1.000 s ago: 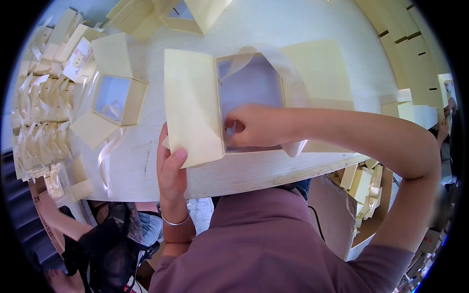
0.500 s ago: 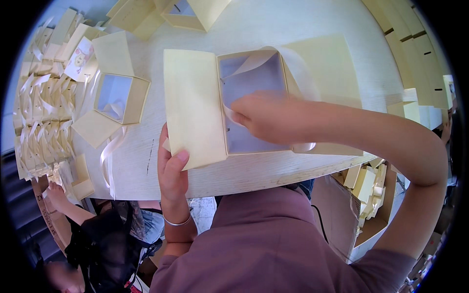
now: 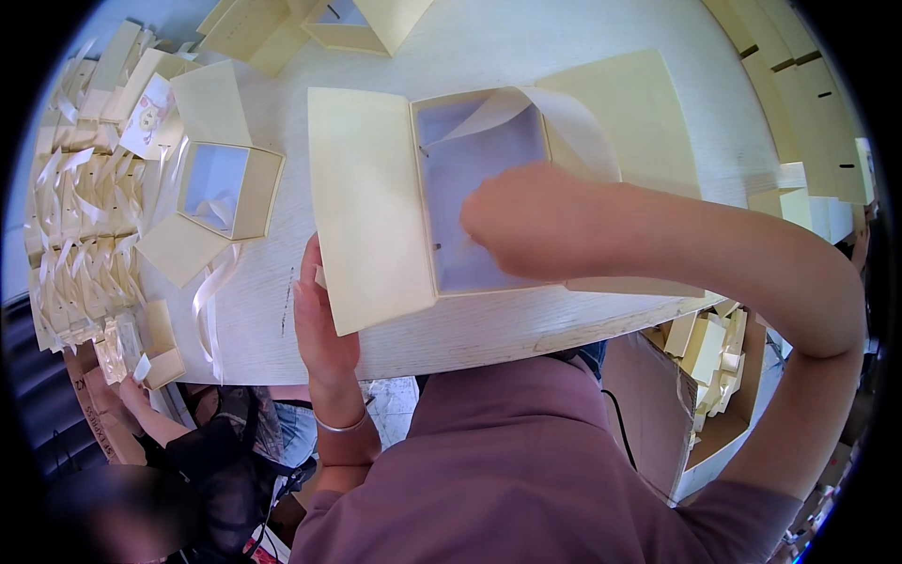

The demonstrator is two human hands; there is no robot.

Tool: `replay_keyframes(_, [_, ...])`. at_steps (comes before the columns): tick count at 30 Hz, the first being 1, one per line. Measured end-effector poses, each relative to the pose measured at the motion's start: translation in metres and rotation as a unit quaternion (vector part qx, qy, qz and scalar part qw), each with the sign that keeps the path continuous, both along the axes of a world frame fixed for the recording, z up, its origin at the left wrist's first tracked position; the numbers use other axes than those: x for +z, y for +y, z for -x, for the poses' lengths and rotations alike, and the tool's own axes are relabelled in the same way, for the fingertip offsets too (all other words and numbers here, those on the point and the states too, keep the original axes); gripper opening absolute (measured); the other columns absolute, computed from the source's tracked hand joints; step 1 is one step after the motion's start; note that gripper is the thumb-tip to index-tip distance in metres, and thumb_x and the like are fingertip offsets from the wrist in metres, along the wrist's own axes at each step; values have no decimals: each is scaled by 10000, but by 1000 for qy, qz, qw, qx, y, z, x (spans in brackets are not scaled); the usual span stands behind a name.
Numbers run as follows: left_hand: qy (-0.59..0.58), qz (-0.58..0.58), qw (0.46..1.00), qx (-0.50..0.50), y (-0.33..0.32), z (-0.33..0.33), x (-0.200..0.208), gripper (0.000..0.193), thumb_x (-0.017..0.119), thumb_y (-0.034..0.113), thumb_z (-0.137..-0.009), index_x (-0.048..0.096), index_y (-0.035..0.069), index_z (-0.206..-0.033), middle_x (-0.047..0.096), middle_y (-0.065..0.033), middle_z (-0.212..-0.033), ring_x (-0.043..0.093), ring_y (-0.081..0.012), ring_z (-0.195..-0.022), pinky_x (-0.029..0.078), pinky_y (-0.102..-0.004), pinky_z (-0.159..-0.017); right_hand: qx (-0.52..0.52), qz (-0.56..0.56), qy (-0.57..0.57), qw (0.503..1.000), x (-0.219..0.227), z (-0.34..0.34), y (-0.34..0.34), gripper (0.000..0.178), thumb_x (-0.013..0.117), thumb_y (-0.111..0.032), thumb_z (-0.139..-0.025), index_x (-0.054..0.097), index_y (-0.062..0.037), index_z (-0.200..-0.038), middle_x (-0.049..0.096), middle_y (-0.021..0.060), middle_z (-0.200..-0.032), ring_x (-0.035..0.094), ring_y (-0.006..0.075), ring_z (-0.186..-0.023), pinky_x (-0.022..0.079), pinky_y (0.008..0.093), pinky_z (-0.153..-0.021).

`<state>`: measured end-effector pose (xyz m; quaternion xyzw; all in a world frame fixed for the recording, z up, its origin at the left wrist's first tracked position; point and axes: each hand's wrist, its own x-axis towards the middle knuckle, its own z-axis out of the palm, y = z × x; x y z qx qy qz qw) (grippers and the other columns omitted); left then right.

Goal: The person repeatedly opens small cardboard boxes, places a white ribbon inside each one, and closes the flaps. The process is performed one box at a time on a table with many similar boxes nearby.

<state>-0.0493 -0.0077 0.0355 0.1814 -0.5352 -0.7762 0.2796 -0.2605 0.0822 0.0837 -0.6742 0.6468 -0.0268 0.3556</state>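
An open cream cardboard box (image 3: pixel 481 122) with a pale lavender inside lies on the table, its two flaps spread. My left hand (image 3: pixel 324 324) is at the lower outer edge of the left flap (image 3: pixel 371 207), fingers stretched up and partly behind it. Over the box's inside, my right hand (image 3: pixel 526 221) is curled closed on the ribbon, its fingertips hidden underneath. A loop of cream satin ribbon (image 3: pixel 573 117) arches from the upper slot in the left wall over the top edge and passes behind my right forearm. The right flap (image 3: pixel 625 113) lies partly under that arm.
Another open box (image 3: pixel 254 193) with trailing ribbon stands to the left, beside stacked ribboned boxes (image 3: pixel 89 193). More boxes (image 3: pixel 362 28) sit at the back and right edge (image 3: pixel 817 103). A carton of cream pieces (image 3: pixel 709 362) stands below the table's right; a co-worker's hand (image 3: pixel 132 390) is lower left.
My right hand has moved slightly right, away from the box's left wall. My left thumb has come off the left flap. The co-worker's hand has shifted right and down.
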Motion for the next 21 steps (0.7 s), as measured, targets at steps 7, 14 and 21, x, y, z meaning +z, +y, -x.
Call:
replay_keyframes(7, [8, 94, 994, -60, -19, -17, -38, 391, 381, 221, -896, 411, -44, -1182, 495, -118, -1136, 493, -218, -1009, 395, -308, -850, 0, -64, 1, 998, 11, 1, -4, 74, 496, 30, -600, 563, 39, -572, 560, 211, -584, 574, 358, -600, 451, 428, -544])
replay_keyframes(14, [-213, 501, 839, -7, -3, -4, -30, 300, 621, 50, -738, 549, -8, -1023, 598, -116, -922, 577, -219, -835, 451, -306, -729, -20, -23, -23, 999, 4, -1, -4, 80, 488, 1, -628, 550, 9, -579, 552, 184, -554, 565, 336, -572, 438, 425, -530])
replay_keyframes(21, [-244, 564, 789, 11, 4, 8, -31, 314, 631, 34, -725, 553, 8, -1029, 587, -125, -982, 569, -240, -910, 445, -332, -784, 9, 58, -7, 998, -6, -7, -8, 81, 488, -73, -694, 526, -14, -654, 585, 143, -679, 571, 284, -662, 429, 405, -575])
